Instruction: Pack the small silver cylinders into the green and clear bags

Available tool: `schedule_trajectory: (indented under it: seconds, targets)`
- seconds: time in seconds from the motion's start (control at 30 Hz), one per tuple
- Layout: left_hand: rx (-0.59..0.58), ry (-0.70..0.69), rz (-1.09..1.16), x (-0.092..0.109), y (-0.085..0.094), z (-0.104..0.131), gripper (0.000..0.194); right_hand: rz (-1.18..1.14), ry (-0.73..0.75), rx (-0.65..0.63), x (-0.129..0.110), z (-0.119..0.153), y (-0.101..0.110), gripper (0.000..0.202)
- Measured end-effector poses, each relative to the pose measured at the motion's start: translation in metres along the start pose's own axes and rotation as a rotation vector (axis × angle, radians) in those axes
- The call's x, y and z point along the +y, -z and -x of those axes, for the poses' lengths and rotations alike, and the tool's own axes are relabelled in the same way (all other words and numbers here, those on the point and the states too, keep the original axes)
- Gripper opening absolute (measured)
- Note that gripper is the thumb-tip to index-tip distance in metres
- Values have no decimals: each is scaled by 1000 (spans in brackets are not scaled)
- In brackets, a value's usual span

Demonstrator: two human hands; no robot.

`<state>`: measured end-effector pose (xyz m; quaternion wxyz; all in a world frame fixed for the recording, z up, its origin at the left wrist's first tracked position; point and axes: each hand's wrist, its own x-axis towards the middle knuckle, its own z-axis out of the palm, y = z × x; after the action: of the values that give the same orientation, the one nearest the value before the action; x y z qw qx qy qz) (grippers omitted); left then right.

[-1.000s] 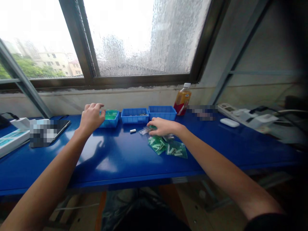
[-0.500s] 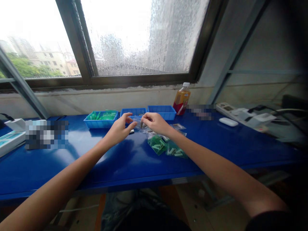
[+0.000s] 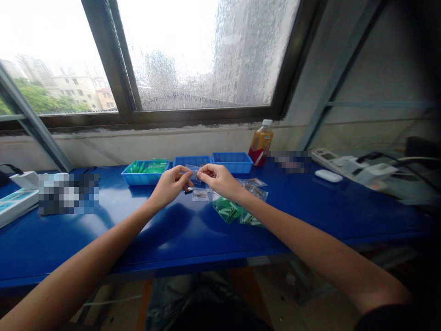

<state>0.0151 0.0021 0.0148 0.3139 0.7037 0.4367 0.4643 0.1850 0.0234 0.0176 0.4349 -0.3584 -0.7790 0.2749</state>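
Head view: the left hand (image 3: pixel 172 183) and right hand (image 3: pixel 219 179) are meeting in front of the middle blue tray (image 3: pixel 190 159), both pinching a small clear bag (image 3: pixel 194 176) between their fingertips, above the blue table (image 3: pixel 165 239). A slack pinch on slippery film could be dropping it onto the second clear bag (image 3: pixel 200 195) below; too hard a tug could be spilling its contents. Its film is spanning left to right, though fingers are hiding its ends, leaving its long axis uncertain.
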Motion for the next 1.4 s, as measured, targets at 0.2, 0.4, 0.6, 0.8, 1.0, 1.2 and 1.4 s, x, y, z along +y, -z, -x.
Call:
schedule_trajectory:
  seconds: [0.2,0.4,0.6,0.8,1.0,1.2,1.4]
  targets:
    - [-41,-41,-35,3,1,0,27,8,35,10,1,-1,1,21]
    - [-62,300,212,5,6,-1,48,186,199,170,-2,1,8,16]
    - [2,51,82,4,5,-1,34,149,239,70,-4,4,4,22]
    - [201,-364,-500,9,7,5,24,-79,137,48,-2,3,2,37]
    - [81,-377,-552,1,0,4,36,267,272,90,0,-5,19,14]
    - [-124,-286,-758,-32,-7,2,44,615,220,483,44,-30,78,19]
    - [-181,-230,-839,-36,-7,1,28,781,45,323,86,-39,98,33]
